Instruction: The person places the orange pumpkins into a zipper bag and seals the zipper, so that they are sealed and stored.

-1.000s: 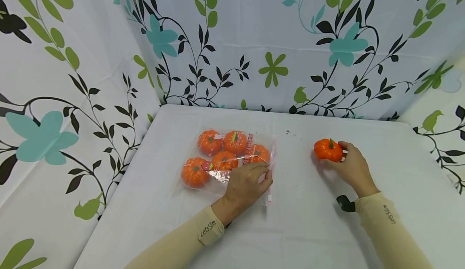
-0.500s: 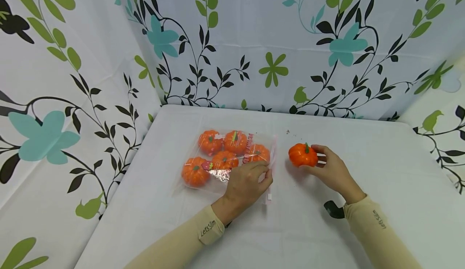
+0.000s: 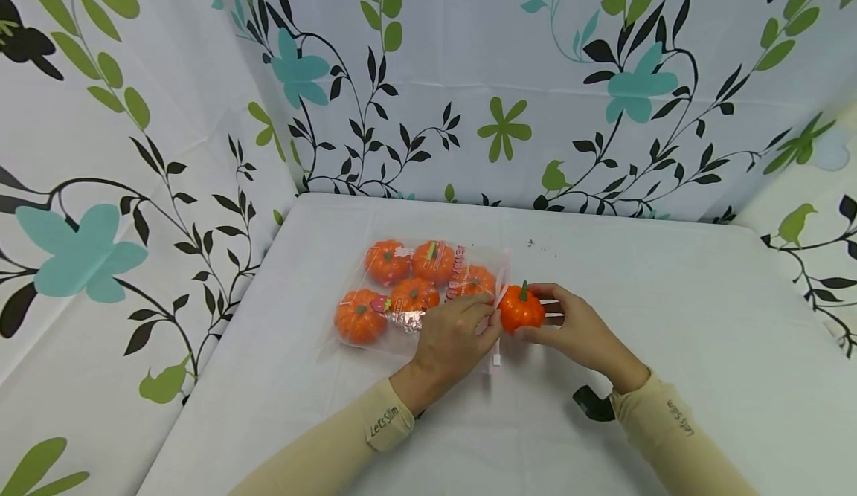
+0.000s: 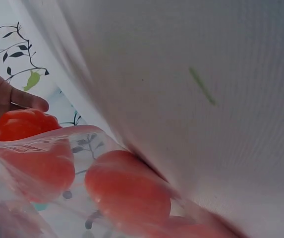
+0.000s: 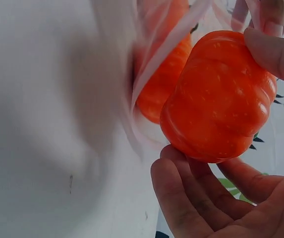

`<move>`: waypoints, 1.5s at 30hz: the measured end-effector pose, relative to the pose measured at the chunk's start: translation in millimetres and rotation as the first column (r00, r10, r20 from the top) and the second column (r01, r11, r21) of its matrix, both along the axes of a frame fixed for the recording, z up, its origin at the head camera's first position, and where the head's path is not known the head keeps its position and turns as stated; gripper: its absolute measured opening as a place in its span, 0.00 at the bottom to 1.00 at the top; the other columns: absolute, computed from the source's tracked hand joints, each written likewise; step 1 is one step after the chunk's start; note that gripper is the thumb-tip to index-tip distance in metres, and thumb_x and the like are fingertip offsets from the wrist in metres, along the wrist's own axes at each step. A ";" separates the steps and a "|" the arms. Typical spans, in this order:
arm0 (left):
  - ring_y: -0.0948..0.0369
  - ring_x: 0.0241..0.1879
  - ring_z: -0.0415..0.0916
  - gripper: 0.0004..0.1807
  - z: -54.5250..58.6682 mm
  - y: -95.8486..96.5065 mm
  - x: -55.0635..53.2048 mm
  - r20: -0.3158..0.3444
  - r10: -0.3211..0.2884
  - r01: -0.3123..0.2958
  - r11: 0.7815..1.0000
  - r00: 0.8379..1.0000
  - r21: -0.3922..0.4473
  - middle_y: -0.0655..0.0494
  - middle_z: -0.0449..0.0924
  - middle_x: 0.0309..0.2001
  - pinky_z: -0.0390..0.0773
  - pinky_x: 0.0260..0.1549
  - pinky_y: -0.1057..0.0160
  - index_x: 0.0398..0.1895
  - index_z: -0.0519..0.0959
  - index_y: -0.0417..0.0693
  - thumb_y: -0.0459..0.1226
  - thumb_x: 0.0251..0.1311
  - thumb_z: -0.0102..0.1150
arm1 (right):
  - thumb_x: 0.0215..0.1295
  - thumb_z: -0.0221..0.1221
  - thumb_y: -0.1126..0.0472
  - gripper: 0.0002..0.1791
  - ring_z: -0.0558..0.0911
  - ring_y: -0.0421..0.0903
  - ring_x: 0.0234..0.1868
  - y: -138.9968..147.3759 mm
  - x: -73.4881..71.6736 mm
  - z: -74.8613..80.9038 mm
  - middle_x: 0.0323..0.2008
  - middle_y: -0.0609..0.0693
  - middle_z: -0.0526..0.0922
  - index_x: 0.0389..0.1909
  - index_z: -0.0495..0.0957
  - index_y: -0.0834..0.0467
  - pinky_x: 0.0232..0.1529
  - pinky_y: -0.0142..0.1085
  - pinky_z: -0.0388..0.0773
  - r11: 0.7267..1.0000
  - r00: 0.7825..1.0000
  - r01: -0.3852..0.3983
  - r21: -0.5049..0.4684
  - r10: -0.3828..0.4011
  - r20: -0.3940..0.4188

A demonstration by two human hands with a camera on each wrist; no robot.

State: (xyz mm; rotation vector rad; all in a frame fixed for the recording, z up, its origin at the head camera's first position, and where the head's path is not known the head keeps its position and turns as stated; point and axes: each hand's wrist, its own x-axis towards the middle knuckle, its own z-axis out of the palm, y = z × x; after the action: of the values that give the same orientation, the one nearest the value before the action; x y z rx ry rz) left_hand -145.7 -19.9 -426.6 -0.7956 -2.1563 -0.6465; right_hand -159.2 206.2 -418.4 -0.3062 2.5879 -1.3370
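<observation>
My left hand [image 3: 458,332] pinches the pink-edged mouth of a clear zip bag [image 3: 395,355], lifting that edge. Inside the bag lie several orange toy pumpkins, one of them [image 3: 360,317] at its left end. My right hand [image 3: 582,332] grips another orange toy pumpkin [image 3: 522,310] by its sides, thumb and fingers spread round it, green stem up. This pumpkin is right at the bag's mouth. In the right wrist view, the held pumpkin [image 5: 218,96] is in front of the parted opening. The left wrist view shows it [image 4: 25,124] partly behind the clear film.
A white cloth covers the table [image 3: 669,295]. A white slider [image 3: 496,360] sits at the near end of the bag's edge. Patterned curtains [image 3: 428,72] with leaves and flowers hang behind the table and along its sides.
My right hand has carried its toy pumpkin leftward across the table to the bag's mouth. My left hand has stayed at the bag's edge.
</observation>
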 end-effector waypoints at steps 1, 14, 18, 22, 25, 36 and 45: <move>0.61 0.37 0.87 0.03 0.1 0.0 0.1 -0.003 0.001 -0.001 1.000 1.000 0.002 0.53 0.89 0.37 0.84 0.37 0.67 0.29 0.89 0.43 0.33 0.53 0.70 | 0.57 0.73 0.45 0.44 0.79 0.60 0.57 -1.7 1.0 -0.2 0.65 0.59 0.73 0.69 0.68 0.61 0.52 0.50 0.82 1.000 1.000 -0.007 -0.008 0.007 0.002; 0.61 0.38 0.87 0.04 -1.4 0.7 2.7 -0.046 -0.003 0.003 1.000 0.999 0.003 0.54 0.89 0.37 0.84 0.39 0.66 0.27 0.88 0.43 0.34 0.54 0.68 | 0.55 0.75 0.48 0.42 0.81 0.55 0.55 -23.0 5.1 -12.9 0.62 0.55 0.77 0.67 0.71 0.62 0.54 0.50 0.80 0.994 0.996 -0.080 -0.068 0.082 0.021; 0.61 0.37 0.87 0.03 -1.3 0.7 3.0 -0.074 -0.005 0.005 1.000 0.997 0.000 0.54 0.89 0.36 0.84 0.40 0.65 0.26 0.88 0.42 0.33 0.53 0.68 | 0.55 0.75 0.50 0.40 0.81 0.53 0.53 -29.1 5.0 -16.0 0.60 0.53 0.78 0.66 0.72 0.60 0.54 0.51 0.80 0.991 0.994 -0.105 -0.079 0.105 -0.004; 0.61 0.37 0.87 0.03 -0.9 1.0 3.0 -0.115 0.005 -0.006 1.000 0.993 -0.010 0.55 0.89 0.36 0.84 0.40 0.65 0.26 0.89 0.43 0.34 0.53 0.69 | 0.54 0.75 0.49 0.37 0.81 0.49 0.51 -32.5 3.6 -18.4 0.58 0.48 0.80 0.64 0.75 0.56 0.52 0.48 0.80 0.990 0.989 -0.133 -0.056 0.129 -0.073; 0.61 0.38 0.87 0.02 -0.4 0.8 3.2 -0.135 0.004 -0.006 1.000 0.991 -0.016 0.54 0.89 0.35 0.83 0.42 0.65 0.26 0.89 0.43 0.33 0.51 0.70 | 0.52 0.76 0.48 0.35 0.81 0.48 0.48 -35.7 2.0 -18.8 0.54 0.44 0.81 0.61 0.78 0.52 0.45 0.44 0.81 0.990 0.983 -0.139 -0.011 0.137 -0.125; 0.58 0.39 0.87 0.03 -1.4 0.5 4.4 -0.180 0.014 -0.026 0.998 0.984 -0.063 0.51 0.88 0.38 0.82 0.46 0.63 0.26 0.88 0.42 0.33 0.49 0.72 | 0.51 0.75 0.62 0.22 0.82 0.47 0.39 -47.5 -3.8 -22.8 0.46 0.51 0.79 0.48 0.81 0.57 0.37 0.37 0.81 0.983 0.973 -0.183 -0.013 0.179 -0.143; 0.59 0.39 0.87 0.04 -5.7 0.8 4.2 -0.161 0.029 -0.040 0.997 0.987 -0.068 0.52 0.89 0.38 0.82 0.47 0.64 0.28 0.89 0.41 0.33 0.49 0.73 | 0.49 0.74 0.67 0.32 0.83 0.48 0.39 -56.8 -5.9 -27.3 0.49 0.57 0.82 0.57 0.75 0.65 0.35 0.37 0.83 0.984 0.981 -0.155 -0.083 0.144 -0.128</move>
State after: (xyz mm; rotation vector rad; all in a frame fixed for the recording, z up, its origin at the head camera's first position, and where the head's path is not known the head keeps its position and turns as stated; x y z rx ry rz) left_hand -141.5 -19.1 -432.4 -0.8180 -2.0511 -0.4738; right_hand -165.1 149.3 -445.7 -0.6042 2.5435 -1.4282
